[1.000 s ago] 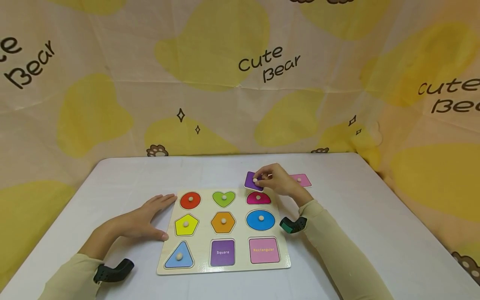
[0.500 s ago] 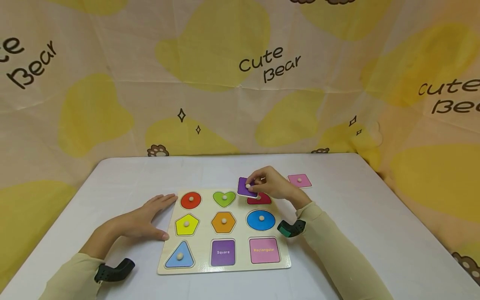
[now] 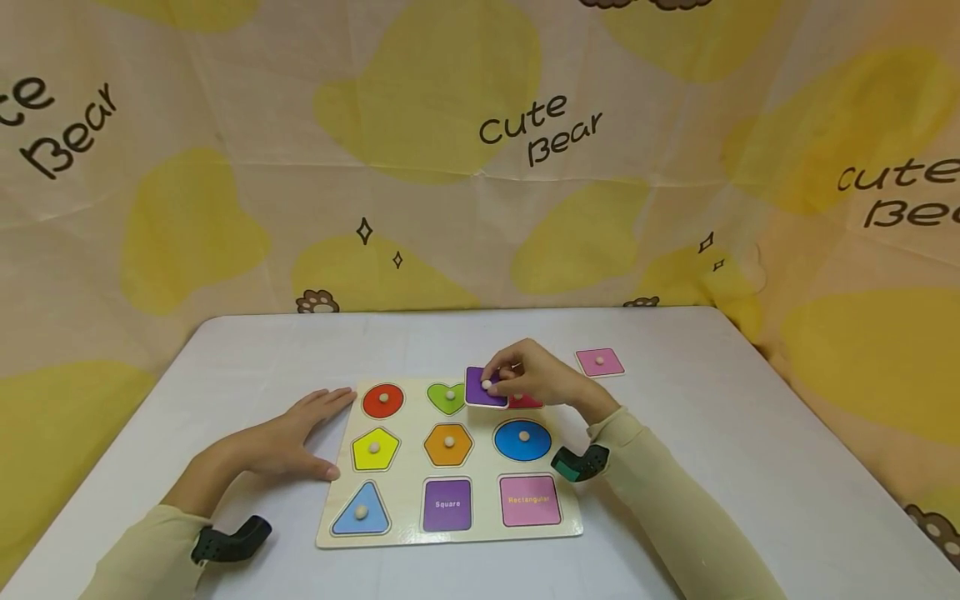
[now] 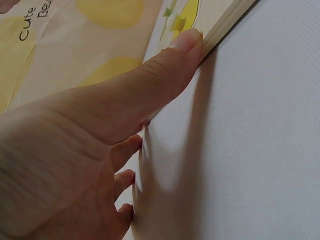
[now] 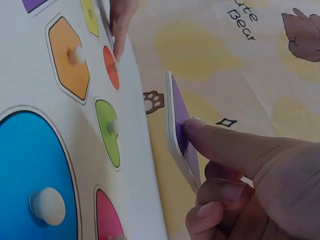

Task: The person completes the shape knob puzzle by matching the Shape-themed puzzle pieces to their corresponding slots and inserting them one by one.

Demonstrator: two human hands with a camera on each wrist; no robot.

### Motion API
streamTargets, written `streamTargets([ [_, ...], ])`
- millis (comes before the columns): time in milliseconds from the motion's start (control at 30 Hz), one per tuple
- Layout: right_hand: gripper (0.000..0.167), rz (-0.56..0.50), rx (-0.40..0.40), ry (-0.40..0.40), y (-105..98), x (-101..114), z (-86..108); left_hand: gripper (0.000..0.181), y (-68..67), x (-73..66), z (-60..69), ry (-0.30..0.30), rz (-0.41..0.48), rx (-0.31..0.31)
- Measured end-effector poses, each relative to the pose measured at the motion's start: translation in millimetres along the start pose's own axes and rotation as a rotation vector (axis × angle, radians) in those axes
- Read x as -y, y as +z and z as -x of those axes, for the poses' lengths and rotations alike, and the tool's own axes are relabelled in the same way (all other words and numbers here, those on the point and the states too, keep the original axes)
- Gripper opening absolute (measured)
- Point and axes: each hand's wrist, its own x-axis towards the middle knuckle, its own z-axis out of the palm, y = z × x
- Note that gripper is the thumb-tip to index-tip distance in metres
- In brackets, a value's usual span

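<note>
My right hand (image 3: 538, 373) pinches the white knob of a purple square puzzle piece (image 3: 476, 392). In the head view the piece hovers over the back of a wooden peg puzzle board (image 3: 406, 492), between the green heart (image 3: 442, 404) and the half-covered crimson semicircle (image 3: 528, 402). The right wrist view shows the piece (image 5: 180, 125) edge-on, raised off the board. At the board's left edge rests my left hand (image 3: 281, 437), fingers outstretched; its thumb (image 4: 170, 65) touches the board's side. The purple recess (image 3: 447, 515) marked "Square" has no piece in it.
A pink rectangular piece (image 3: 588, 362) with a knob lies on the white table (image 3: 697, 400), behind the board to the right. The pink recess (image 3: 530, 513) marked "Rectangular" lies bare. Other knobbed shapes, like the blue oval (image 3: 510, 446), sit in the board. A patterned cloth (image 3: 450, 192) hangs behind.
My right hand has carried the purple square left and toward me, from behind the semicircle to beside the heart. The pink piece has come into full view. My left hand stays in place.
</note>
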Motion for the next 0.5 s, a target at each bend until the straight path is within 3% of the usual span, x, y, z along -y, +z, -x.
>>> streamTargets([
  [500, 0.011, -0.025, 0.04, -0.063, 10.5, 10.1, 1.1, 0.112, 1.0, 0.6, -0.6, -0.006, -0.004, -0.001],
])
